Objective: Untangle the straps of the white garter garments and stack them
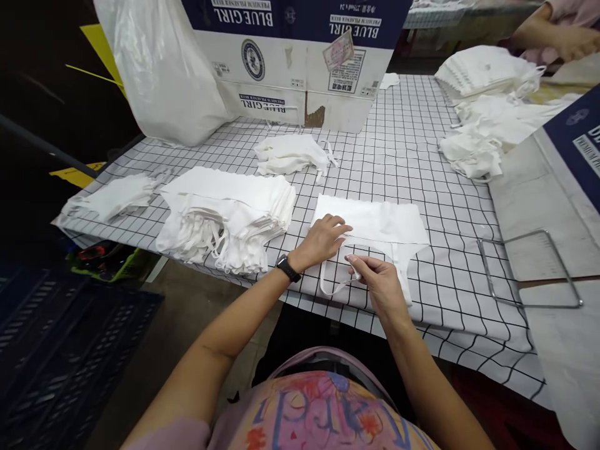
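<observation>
A flat white cloth piece [375, 222] with dangling straps lies on the checked tablecloth [412, 144] near the front edge. My left hand [321, 240], with a black watch on its wrist, rests on the cloth's left corner, fingers curled down on it. My right hand [377, 275] pinches one of the white straps [335, 287] that loops below the cloth. To the left sits a tall stack of the same white pieces [229, 212].
A smaller white pile [290, 155] lies behind, another [112, 197] at far left, more piles [487, 119] at right. A Blue Girl carton [300, 56] and plastic bag [159, 69] stand at the back. A wire frame [529, 269] lies right. Another person's arm [553, 34] shows top right.
</observation>
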Demonstrator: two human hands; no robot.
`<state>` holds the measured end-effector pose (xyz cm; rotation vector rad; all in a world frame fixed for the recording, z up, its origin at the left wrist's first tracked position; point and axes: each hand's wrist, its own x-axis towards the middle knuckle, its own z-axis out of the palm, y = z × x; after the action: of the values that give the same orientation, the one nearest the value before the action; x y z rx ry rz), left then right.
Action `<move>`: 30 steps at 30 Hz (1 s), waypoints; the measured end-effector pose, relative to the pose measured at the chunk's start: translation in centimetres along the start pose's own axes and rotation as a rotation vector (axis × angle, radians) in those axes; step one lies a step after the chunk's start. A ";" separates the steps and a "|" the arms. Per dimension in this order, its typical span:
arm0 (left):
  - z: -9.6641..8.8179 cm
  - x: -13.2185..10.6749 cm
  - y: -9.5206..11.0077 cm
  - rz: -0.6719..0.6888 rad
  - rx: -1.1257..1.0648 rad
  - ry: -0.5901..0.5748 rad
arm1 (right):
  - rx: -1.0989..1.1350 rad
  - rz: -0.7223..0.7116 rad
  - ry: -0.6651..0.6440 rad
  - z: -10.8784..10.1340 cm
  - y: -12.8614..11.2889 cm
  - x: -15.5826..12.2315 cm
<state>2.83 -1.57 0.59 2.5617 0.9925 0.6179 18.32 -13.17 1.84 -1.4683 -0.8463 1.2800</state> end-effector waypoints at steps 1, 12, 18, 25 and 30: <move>0.3 0.8 -0.2 0.010 0.022 -0.042 | 0.008 0.016 0.016 -0.1 -0.2 0.3; 1.2 2.9 -2.5 0.092 -0.038 -0.072 | 0.044 0.107 0.048 -0.5 -1.2 3.4; 1.6 3.0 -3.4 -0.004 -0.235 0.024 | 0.021 0.132 0.079 0.1 -1.0 4.7; 1.4 3.0 -3.1 0.032 -0.120 -0.005 | -0.009 0.139 0.097 0.9 -2.0 6.1; 1.3 3.1 -2.9 0.185 0.035 -0.022 | -0.134 0.150 0.083 0.5 -2.3 6.5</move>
<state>3.93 2.46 -0.97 2.7058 0.7709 0.6236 19.41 -6.32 2.14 -1.7071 -0.7911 1.2825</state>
